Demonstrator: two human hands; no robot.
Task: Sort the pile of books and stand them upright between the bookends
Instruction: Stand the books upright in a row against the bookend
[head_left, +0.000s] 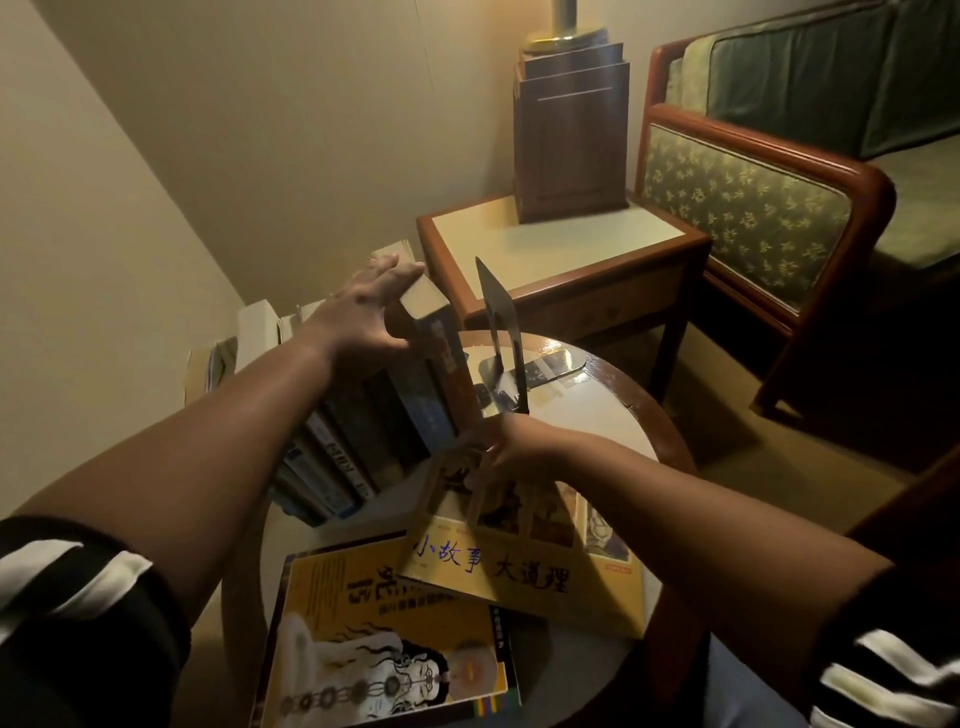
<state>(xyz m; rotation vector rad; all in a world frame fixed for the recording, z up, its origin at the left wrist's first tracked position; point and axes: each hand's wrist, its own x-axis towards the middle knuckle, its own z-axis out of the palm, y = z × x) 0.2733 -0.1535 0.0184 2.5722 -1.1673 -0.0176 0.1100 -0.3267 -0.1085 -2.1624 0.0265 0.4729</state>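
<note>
While the row of dark-spined upright books (374, 431) leans leftward on the round glass-topped wooden desk (613, 415), the left hand (363, 312) spreads over the top of the outermost thick volume (431, 343), fingers and thumb loosely cupping its upper edge; this grip is clasping that volume. Just right of the row stands a thin dark metal bookend (501, 332), upright, its flat foot lying on the desk surface. The right hand (511, 452) sits at the base of the bookend, beside the lower corner of the row; whether its grip is clenched or released cannot be told, since the fingers are blurred and partly hidden. Below the right hand, a yellow paperback with blue Chinese characters (519, 561) lies flat, overlapping a second yellow paperback bearing a drawn long-haired figure (384, 649) at the near desk edge. Behind, a square wooden side table (561, 244) carries a dark wooden lamp base (571, 135).
</note>
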